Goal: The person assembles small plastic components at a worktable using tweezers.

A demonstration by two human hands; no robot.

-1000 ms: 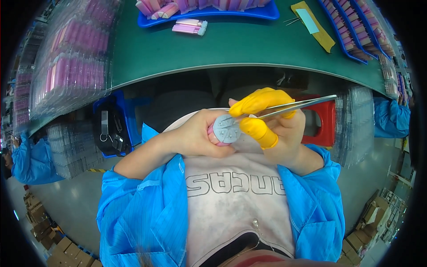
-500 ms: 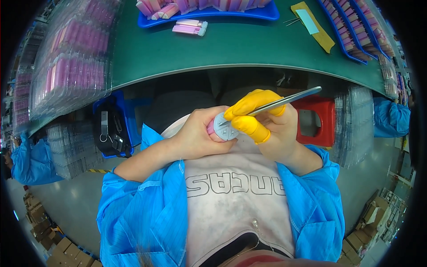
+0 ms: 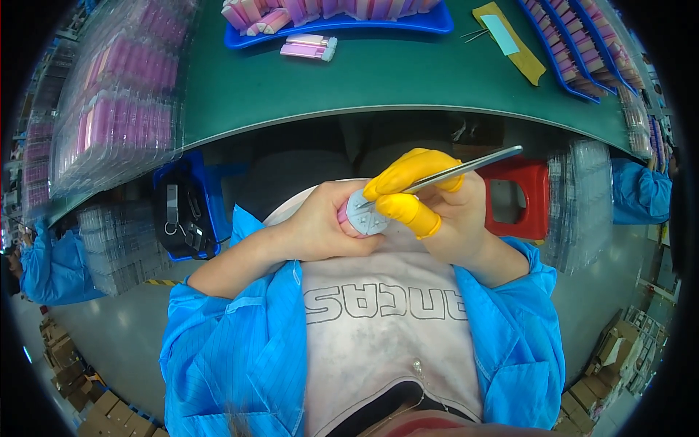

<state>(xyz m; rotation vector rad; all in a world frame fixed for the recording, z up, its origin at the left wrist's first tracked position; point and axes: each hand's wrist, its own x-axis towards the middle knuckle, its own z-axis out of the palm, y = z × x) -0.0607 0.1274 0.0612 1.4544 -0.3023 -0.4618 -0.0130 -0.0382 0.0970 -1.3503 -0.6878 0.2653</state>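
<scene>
My left hand (image 3: 322,220) is wrapped round a pink cylindrical bundle (image 3: 344,221), held in front of my chest with its round end tilted up. That end (image 3: 366,218) is pale grey-blue, with small raised points and dividing lines. In my right hand (image 3: 445,211) is a pair of metal tweezers (image 3: 475,159), pinched between thumb and finger. Yellow finger covers (image 3: 411,175) sit on those fingers. The tweezers' tips reach the round end, partly hidden by the fingers; whether they grip anything there cannot be made out.
Before me the green table (image 3: 349,80) carries a blue tray (image 3: 342,30) of pink pieces and two loose pink pieces (image 3: 309,48). A yellow cloth-like strip (image 3: 528,67) lies near blue trays (image 3: 575,84) at right. Stacked clear trays (image 3: 120,124) stand left. A red stool (image 3: 536,200) is below.
The tweezers and my right fingers have shifted very slightly left over the round end. Both hands keep their hold, and the bundle stays in place.
</scene>
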